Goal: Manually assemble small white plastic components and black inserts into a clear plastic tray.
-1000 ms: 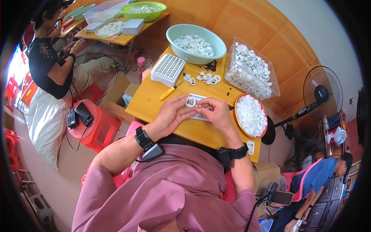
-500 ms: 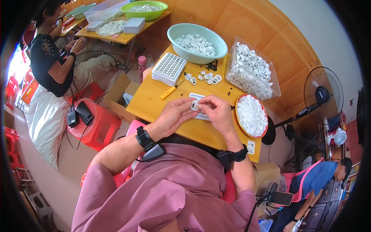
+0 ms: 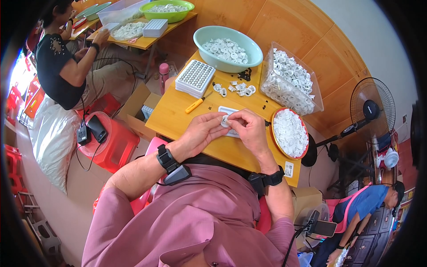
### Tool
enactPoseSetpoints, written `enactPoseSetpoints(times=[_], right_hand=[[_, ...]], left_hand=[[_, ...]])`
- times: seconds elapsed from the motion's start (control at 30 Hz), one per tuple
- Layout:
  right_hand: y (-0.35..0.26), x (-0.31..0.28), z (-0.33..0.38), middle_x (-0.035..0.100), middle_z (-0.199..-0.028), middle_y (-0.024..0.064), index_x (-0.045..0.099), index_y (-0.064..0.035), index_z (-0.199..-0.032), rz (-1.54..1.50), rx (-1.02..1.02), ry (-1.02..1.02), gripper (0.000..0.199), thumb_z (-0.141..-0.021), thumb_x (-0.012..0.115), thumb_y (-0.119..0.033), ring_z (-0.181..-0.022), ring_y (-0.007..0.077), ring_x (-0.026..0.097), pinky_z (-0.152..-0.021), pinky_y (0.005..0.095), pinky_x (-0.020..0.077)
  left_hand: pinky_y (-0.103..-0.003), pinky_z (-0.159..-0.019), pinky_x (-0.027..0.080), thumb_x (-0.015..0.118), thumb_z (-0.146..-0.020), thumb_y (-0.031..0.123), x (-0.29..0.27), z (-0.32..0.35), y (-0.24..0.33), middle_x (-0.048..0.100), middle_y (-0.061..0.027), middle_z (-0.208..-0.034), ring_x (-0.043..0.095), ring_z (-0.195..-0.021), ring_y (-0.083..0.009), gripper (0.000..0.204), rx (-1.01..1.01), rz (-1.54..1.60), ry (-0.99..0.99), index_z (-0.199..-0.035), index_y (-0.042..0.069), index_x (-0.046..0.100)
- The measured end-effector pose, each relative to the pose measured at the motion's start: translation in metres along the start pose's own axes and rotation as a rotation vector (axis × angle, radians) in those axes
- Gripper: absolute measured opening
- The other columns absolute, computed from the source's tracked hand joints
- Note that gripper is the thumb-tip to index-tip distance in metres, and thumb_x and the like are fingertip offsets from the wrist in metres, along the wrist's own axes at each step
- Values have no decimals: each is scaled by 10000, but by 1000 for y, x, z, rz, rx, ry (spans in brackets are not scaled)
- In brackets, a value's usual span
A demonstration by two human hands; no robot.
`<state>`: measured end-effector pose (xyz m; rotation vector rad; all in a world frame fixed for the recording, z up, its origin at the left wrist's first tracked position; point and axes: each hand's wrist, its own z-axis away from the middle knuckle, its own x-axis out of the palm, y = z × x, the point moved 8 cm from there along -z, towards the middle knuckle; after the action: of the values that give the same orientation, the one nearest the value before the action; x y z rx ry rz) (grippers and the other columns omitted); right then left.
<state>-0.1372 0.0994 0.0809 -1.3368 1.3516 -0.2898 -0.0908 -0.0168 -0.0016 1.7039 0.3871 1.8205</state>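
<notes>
Between my two hands is a small round white plastic part [image 3: 225,121], held above a white tray [image 3: 227,110] near the front of the wooden table. My left hand [image 3: 204,131] grips its left side with thumb and fingertips, palm turned partly up. From the right, the thumb and forefinger of my right hand [image 3: 247,127] pinch the same part. My fingers cover much of it and of the tray. Left of the tray lies a yellow-handled screwdriver [image 3: 194,106]. Several loose white parts [image 3: 242,89] lie beyond my hands.
A stack of white trays [image 3: 195,77], a pale green basin [image 3: 228,49] and a clear bin [image 3: 291,80], both full of white parts, stand at the back. At the right is a red-rimmed bowl [image 3: 290,133] of small white pieces. A co-worker [image 3: 62,62] sits at the left; a fan [image 3: 371,108] stands right.
My hands stay nearly in place, still on the white part. The co-worker at the left has raised a hand toward the trays on the other table.
</notes>
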Motion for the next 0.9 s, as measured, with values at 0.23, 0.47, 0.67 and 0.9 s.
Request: enactPoseSetpoints(times=[0.23,0.47,0.67,0.9], right_hand=[[-3,0,0,698,-855,116,731,-33,-926,114,-72,-15,107,-825,697,-45,-706,200,669,-639,304,512],[8,0,1,710,-850,104,707,-2,-1007,5,38,45,181,-830,714,-40,-679,151,662,-641,278,521],[25,3,0,740,-882,81,702,39,-989,-372,185,-120,166,-855,736,-54,-767,91,686,-690,235,532],[26,4,0,740,-862,76,716,40,-995,-307,195,-121,163,-867,722,-60,-775,101,695,-703,230,535]], left_hand=[[-277,-978,544,553,-1028,117,-2,-1,-1,641,-107,-1223,651,-1088,-159,308,26,-79,1,-1297,-32,557],[-287,-952,551,568,-1017,89,-2,-3,8,651,-119,-1194,655,-1072,-169,282,145,-349,16,-1263,-49,559],[-289,-932,556,550,-1024,81,7,0,11,675,-140,-1138,663,-1043,-167,255,228,-468,-20,-1247,-41,535],[-273,-896,557,560,-1022,91,10,1,15,682,-126,-1107,657,-1021,-149,221,247,-531,-3,-1206,-30,537]])
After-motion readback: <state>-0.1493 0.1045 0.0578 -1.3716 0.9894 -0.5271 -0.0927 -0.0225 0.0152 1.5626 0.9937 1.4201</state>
